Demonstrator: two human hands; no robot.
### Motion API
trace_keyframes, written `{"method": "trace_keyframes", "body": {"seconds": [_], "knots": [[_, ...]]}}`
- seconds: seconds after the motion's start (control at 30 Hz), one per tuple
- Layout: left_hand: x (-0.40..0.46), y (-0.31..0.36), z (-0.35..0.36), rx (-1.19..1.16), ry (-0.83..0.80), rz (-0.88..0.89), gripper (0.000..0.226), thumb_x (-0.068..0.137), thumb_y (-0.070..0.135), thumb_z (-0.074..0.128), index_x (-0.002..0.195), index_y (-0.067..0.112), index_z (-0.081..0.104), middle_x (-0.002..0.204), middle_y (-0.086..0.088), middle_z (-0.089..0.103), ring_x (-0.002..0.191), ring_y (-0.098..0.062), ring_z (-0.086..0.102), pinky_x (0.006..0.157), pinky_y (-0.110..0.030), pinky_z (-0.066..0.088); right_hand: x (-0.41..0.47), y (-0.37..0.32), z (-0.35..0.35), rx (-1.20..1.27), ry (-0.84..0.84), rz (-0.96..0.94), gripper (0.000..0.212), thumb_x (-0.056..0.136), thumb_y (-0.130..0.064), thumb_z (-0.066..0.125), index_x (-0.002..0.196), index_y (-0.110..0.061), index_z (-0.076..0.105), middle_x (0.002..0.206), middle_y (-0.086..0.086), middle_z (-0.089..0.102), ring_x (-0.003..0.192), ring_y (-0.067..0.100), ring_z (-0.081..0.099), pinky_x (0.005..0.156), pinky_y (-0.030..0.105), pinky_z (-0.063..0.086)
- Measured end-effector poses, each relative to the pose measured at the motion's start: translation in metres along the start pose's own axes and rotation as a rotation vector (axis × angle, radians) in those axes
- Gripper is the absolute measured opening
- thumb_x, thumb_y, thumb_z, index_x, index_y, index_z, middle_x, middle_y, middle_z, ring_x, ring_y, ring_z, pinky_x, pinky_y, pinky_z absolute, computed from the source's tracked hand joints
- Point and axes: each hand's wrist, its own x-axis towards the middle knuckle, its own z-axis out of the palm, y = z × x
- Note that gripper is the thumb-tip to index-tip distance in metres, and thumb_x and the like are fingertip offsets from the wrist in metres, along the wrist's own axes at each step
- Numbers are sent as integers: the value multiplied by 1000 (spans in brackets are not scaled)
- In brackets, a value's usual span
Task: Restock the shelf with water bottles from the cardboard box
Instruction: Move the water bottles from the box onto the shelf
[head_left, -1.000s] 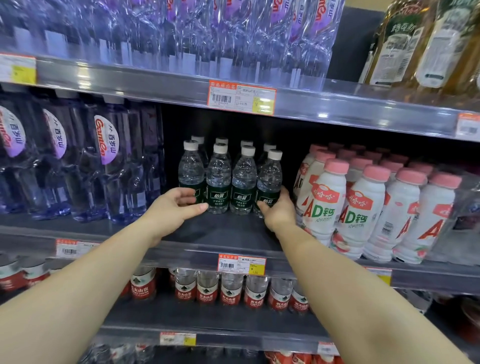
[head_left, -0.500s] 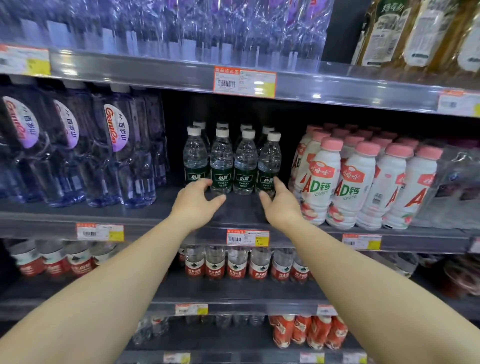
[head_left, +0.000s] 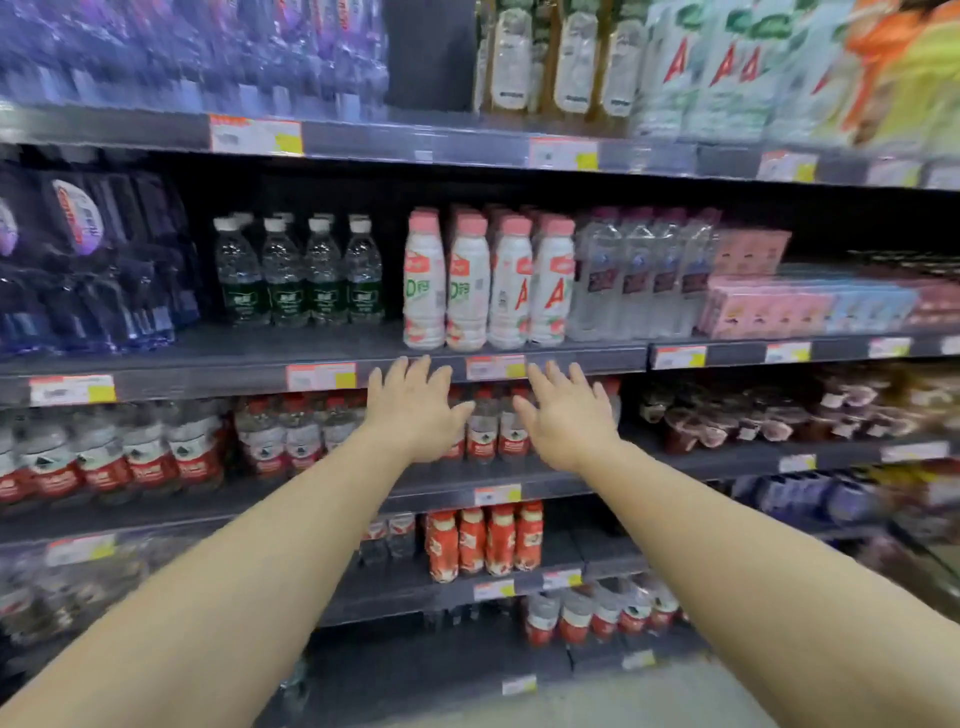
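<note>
While both hands (head_left: 493, 410) hover empty, water bottles (head_left: 301, 280) stand up-left.

Both bare forearms reach forward from the near corners, converging toward the middle. The left hand (head_left: 415, 410) and right hand (head_left: 563, 413) hover side by side, palms facing away, fingers spread and loosely extended, holding nothing. A narrow gap separates them.

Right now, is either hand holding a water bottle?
No, the left hand and the right hand are both open and empty, spread in front of the shelf edge, away from the green-label water bottles.
</note>
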Motion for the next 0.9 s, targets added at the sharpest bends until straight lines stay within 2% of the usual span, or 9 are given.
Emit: {"method": "trace_keyframes", "body": {"seconds": [0.17,0.33,0.5,0.73,0.9], "knots": [[-9,170,9,-38,3,271,71,97,64,28,155,24,22,165,-5,14,151,-31,9,121,-53,9,-83,150,-55,-83,46,250,59,102,-49,24,154,-23,14,162,3,10,149,30,3,118,52,10],[-9,319,12,-64,34,511,69,98,62,29,156,24,22,165,-4,14,152,-28,8,122,-53,7,-130,267,-91,-91,101,453,61,101,-52,24,154,-23,13,162,3,10,149,30,2,118,53,12],[21,448,28,-67,23,659,70,97,64,30,155,26,23,165,-3,15,152,-28,9,122,-53,8,-149,378,-102,-110,139,627,62,100,-54,26,154,-24,16,161,3,14,148,29,6,115,53,14],[91,635,38,-107,-2,865,71,97,65,29,156,25,24,165,-3,15,152,-29,10,122,-52,9,-160,545,-137,-148,202,894,64,99,-55,30,154,-26,17,162,1,14,149,27,6,117,52,11],[105,750,64,-129,-7,1032,71,96,65,32,154,24,26,164,-4,19,151,-29,13,121,-53,10,-169,638,-137,-115,214,1035,65,98,-55,32,154,-27,14,163,1,11,150,28,5,118,52,6]]}}
